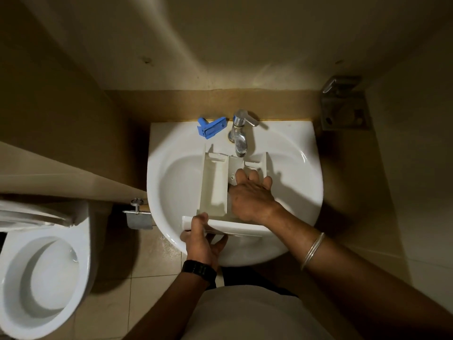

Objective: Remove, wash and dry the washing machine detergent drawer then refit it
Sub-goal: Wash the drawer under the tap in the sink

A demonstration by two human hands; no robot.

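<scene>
Small bathroom w/ tan walls; we stand at the one white basin (304, 192). The detergent drawer (213, 182) lies in the bowl under the one tap (241, 133), prob. for rinsing. Our left hand (203, 239) grips its front panel to steady it; our right hand (252, 195) rubs inside, fingers spread flat. One blue insert (210, 127) is parked on the rim.

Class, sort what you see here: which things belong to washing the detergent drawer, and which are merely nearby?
In the job: detergent drawer, sink, tap, blue insert, left hand, right hand.

Merely nearby: toilet, paper holder, wall bracket.
</scene>
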